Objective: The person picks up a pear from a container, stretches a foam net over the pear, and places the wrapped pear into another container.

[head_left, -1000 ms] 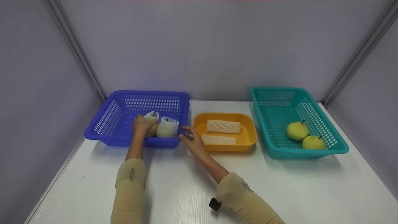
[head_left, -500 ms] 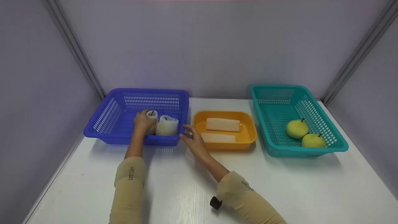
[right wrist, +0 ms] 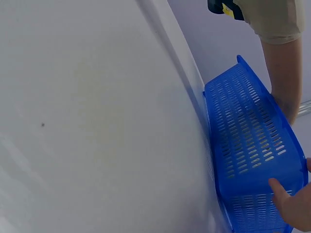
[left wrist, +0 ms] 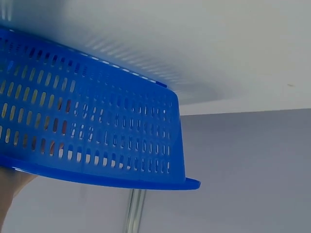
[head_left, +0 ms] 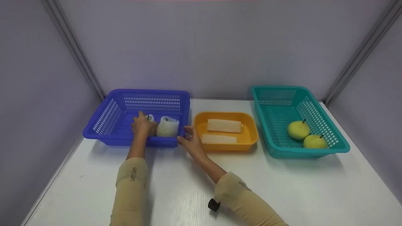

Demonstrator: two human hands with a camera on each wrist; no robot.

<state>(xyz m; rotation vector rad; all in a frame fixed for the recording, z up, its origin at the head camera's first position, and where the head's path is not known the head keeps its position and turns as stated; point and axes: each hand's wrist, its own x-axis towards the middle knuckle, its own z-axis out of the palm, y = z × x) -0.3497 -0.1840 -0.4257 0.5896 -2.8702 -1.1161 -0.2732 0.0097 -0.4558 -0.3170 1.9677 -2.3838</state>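
Note:
Inside the blue plastic basket (head_left: 157, 142), my left hand (head_left: 143, 126) curls round a pear in a white foam net (head_left: 151, 117), thumb to its right. The hand covers most of that pear. To its right stands a second netted pear (head_left: 168, 127), its dark stem poking up. My right hand (head_left: 193, 144) pinches the basket's front right corner, thumb on the outer wall and fingertips at the rim. The right wrist view shows the thumb (right wrist: 277, 187) against the basket wall (right wrist: 243, 126). Through the slots of the basket (left wrist: 97, 116) in the left wrist view, only fragments show.
An orange tray (head_left: 226, 147) with two flat foam nets (head_left: 224, 126) stands in the middle. To the right is a teal basket (head_left: 273, 119) with two yellow pears (head_left: 298, 130) near its front right. Panels enclose the white table (head_left: 176, 188).
My left hand and the netted pear in it have shifted slightly left, widening the gap to the second pear. My right hand has stayed at the basket's corner.

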